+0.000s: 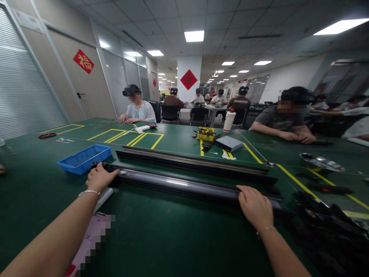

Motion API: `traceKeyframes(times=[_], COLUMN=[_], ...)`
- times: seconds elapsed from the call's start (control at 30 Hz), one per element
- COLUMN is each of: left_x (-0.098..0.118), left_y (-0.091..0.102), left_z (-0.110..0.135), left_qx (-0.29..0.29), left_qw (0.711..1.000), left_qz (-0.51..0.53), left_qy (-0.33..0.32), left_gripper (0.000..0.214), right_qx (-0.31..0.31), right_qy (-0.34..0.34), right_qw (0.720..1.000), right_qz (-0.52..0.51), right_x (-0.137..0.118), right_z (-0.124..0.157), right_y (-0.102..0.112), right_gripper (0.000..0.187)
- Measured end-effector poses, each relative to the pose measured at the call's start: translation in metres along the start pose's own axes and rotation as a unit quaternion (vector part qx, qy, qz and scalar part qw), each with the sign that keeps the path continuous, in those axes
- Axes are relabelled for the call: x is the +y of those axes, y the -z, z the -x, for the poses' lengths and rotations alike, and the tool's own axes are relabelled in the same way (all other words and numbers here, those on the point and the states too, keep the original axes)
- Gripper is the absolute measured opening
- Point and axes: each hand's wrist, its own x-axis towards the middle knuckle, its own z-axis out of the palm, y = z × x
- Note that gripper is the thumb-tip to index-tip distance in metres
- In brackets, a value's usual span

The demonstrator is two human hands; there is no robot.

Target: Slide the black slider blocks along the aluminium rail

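A long, glossy black bar (178, 185) lies crosswise on the green table in front of me. Around its left end my left hand (99, 177) is closed, thumb along the near side and fingertips over the top. My right hand (256, 206) grips the bar near its right end, its fingers partly hidden behind it. Just beyond lies a second long dark rail (190, 157) with a grooved top, roughly parallel. A blue plastic tray (86, 158) sits beside my left hand. Under my left wrist is a white object (104, 198), partly covered.
Black bunched material (328, 231) lies at the right, near a metal dish (321, 162). Farther back are a grey box (229, 143), a yellow holder with cables (206, 133) and a white bottle (229, 121). Two people sit across the green table (173, 238); red-handled scissors (47, 135) lie far left.
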Motion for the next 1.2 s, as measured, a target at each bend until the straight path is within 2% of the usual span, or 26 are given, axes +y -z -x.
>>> traceKeyframes(times=[0.13,0.37,0.5,0.7,1.2], left_x=[-0.006,-0.007,-0.007,-0.008,-0.013], left_y=[0.0,0.003,0.006,0.012,0.012], left_z=[-0.007,-0.005,-0.005,-0.004,-0.003], left_qx=[0.002,0.009,0.008,-0.008,-0.029], left_qw=[0.999,1.0,1.0,1.0,0.998], left_qz=[-0.011,-0.007,0.001,0.018,0.042], left_qy=[-0.037,-0.029,-0.018,-0.012,-0.036], left_gripper=[0.094,0.093,0.084,0.057,0.041], right_qx=[-0.007,-0.01,-0.008,-0.001,-0.005], right_qy=[-0.007,-0.013,-0.014,-0.006,-0.011], right_qw=[1.0,1.0,1.0,1.0,1.0], right_qz=[-0.003,-0.006,-0.004,0.002,-0.008], right_x=[-0.002,-0.005,-0.004,-0.002,-0.002], right_z=[0.0,0.001,0.0,-0.001,-0.001], right_y=[0.003,0.006,0.005,0.003,0.002], right_gripper=[0.045,0.045,0.044,0.044,0.044])
